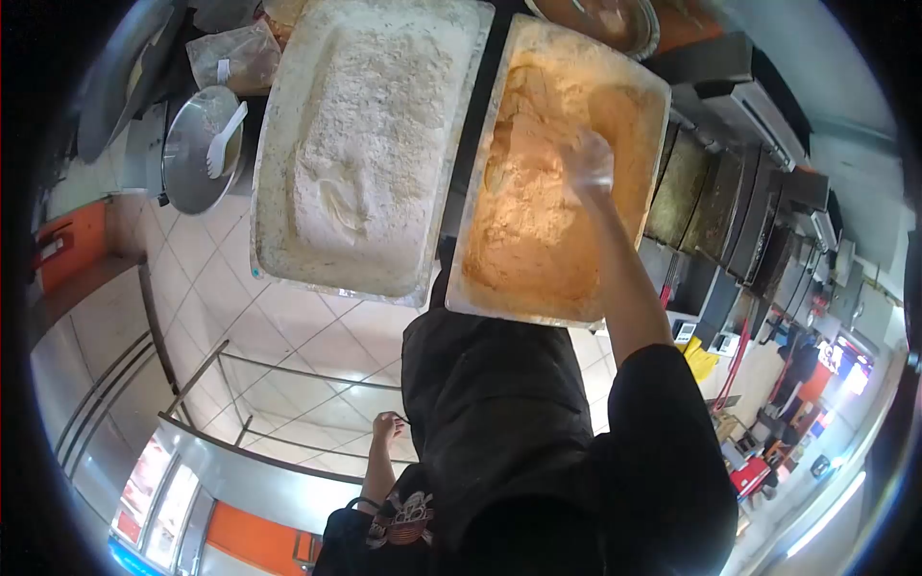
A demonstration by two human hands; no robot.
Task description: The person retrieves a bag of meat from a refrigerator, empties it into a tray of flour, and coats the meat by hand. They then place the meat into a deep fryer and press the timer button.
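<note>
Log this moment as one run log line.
right hand: at orange powder, contact unclear | left hand: low beside dark apron | white powder: in neighbouring tray | metal bowl: holds white utensil

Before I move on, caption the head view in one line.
Right hand at the tub of orange powder, left hand down by the apron, white powder in the next tub.

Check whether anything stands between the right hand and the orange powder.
Nothing visible does: the right hand is within the rim of the tray, at the orange powder. Blur hides whether the fingers touch it.
</note>
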